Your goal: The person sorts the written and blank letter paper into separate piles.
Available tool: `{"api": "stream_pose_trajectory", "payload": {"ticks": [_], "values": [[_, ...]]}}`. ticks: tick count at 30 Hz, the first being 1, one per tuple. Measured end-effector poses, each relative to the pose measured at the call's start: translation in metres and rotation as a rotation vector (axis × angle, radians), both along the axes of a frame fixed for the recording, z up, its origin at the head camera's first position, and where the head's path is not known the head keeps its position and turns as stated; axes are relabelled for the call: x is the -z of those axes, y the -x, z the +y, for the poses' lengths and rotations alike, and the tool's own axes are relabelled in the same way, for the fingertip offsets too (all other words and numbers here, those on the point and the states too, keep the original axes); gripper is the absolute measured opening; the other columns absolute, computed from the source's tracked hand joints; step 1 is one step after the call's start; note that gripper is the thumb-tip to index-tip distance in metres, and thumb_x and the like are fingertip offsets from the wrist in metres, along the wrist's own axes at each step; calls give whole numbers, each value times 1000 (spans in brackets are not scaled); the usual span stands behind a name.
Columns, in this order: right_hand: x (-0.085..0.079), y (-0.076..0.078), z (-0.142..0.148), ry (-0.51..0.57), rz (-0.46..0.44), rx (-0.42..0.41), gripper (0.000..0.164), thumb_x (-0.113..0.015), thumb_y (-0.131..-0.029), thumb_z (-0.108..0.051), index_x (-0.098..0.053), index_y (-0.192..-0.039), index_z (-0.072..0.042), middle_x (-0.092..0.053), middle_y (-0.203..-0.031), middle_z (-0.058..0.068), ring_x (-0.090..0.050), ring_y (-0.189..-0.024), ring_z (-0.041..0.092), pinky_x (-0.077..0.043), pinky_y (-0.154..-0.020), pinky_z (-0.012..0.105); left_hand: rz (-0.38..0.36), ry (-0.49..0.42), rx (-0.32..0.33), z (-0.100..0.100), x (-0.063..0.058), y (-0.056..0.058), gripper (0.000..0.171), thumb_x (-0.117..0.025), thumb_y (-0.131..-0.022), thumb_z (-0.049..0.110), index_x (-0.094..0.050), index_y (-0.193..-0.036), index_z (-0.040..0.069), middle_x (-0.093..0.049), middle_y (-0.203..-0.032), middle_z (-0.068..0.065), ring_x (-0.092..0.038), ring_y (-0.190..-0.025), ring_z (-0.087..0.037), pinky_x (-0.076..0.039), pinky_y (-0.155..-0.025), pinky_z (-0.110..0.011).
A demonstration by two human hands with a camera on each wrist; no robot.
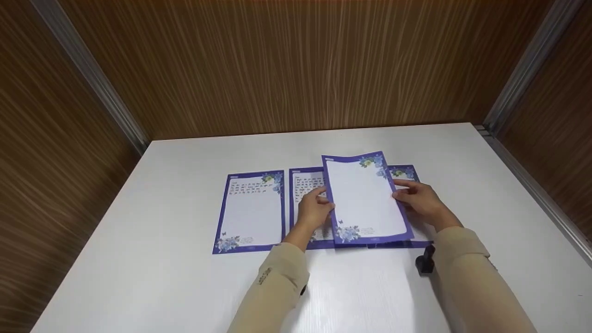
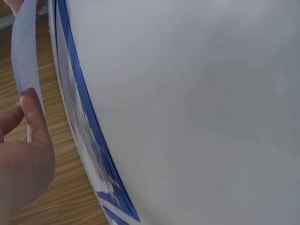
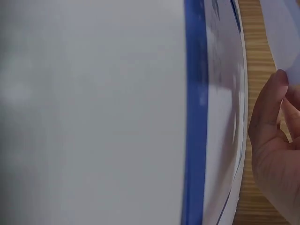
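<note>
Both hands hold up a sheet of paper [image 1: 363, 199] with a purple border, blue flowers in two corners and no handwriting in its middle. My left hand [image 1: 314, 210] pinches its left edge, and my right hand [image 1: 421, 201] pinches the right edge. In the left wrist view the sheet [image 2: 24, 51] shows nearly edge-on between thumb and fingers. The right wrist view has the thumb at the rim of the sheet [image 3: 283, 37]. Behind it lie a handwritten middle sheet [image 1: 298, 185] and a right sheet [image 1: 407, 173], both partly hidden.
Another matching sheet [image 1: 254, 212] with several handwritten lines lies flat at the left. All rest on a white table [image 1: 162, 208]. A small black object [image 1: 424, 262] appears by the right sleeve. Wood-grain panels [image 1: 296, 64] stand behind and at both sides.
</note>
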State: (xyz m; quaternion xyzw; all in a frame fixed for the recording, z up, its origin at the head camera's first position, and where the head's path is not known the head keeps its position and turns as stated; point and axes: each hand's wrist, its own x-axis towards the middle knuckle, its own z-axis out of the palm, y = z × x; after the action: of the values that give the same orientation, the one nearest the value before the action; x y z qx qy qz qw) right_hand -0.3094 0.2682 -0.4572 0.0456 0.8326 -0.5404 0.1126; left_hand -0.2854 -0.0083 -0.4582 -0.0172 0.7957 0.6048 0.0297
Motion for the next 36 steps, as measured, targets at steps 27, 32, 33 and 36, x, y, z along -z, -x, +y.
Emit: {"api": "stream_pose_trajectory", "payload": {"ticks": [27,32,33,36], "values": [[-3,-11,60,11,-115,-14,61,-57,-97,-24,-30,-149,-7,-41,-130,19,-50,-106,21,-49,-92,32,-11,30,33,61,0,-5,52,-67,-82,-7,-55,-132,4,-64,-89,-5,-63,-63,-14,-54,-55,-21],[-2,-14,66,-5,-94,-18,60,-58,-96,-22,-32,-147,-4,-46,-125,18,-53,-99,17,-51,-81,22,-32,19,57,66,1,-7,53,-66,-84,-9,-54,-133,5,-61,-88,-3,-62,-62,-13,-54,-56,-22],[-2,-14,67,-10,-92,-20,60,-58,-97,-22,-33,-147,-3,-46,-125,18,-53,-98,18,-51,-81,22,-33,18,60,67,1,-7,53,-66,-84,-9,-53,-133,5,-61,-87,-3,-62,-62,-13,-54,-56,-22],[-2,-14,68,-27,-103,-18,59,-57,-97,-23,-32,-147,-3,-45,-126,19,-52,-101,20,-51,-82,22,-29,29,68,70,1,-7,53,-66,-83,-9,-53,-133,5,-61,-86,-2,-62,-62,-13,-54,-56,-21]]}}
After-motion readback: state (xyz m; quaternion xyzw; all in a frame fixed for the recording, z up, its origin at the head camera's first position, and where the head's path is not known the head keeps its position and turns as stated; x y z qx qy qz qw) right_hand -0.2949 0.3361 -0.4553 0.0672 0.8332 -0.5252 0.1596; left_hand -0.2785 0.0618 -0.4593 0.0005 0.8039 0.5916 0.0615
